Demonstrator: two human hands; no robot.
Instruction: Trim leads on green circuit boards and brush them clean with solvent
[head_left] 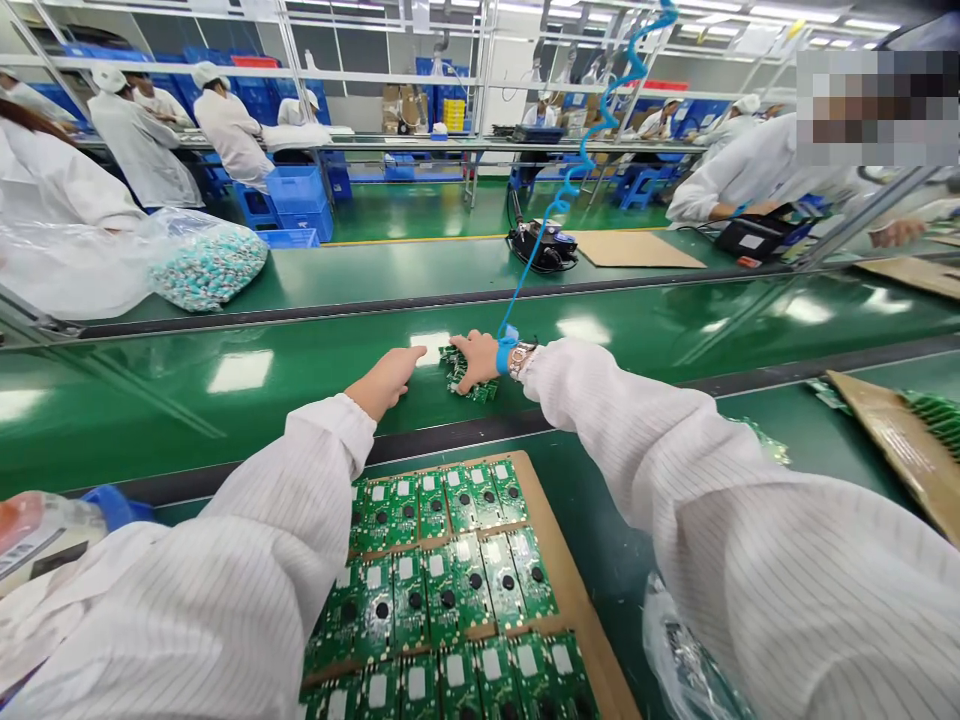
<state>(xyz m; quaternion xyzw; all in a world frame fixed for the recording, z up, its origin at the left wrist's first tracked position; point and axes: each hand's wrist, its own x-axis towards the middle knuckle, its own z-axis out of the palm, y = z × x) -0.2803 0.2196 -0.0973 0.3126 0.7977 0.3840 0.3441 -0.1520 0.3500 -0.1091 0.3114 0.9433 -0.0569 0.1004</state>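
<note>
My right hand (481, 358) reaches over the green belt and grips a small bunch of green circuit boards (481, 391), with thumb and fingers spread round them. My left hand (384, 382) is just to the left, apart from the bunch, with a finger stretched out toward it and nothing visible in it. A blue wrist strap (506, 350) with a coiled cord circles my right wrist. Below my arms, rows of green circuit boards (448, 598) with black round spots and white patches lie on a cardboard sheet (581, 600).
A bag of small turquoise-and-white parts (214, 268) sits beyond the belt (337, 345) at left. A black device (544, 245) and flat cardboard (637, 249) lie across from me. More boards (934, 415) stand at right. A plastic bag (686, 650) lies under my right arm. Co-workers sit around.
</note>
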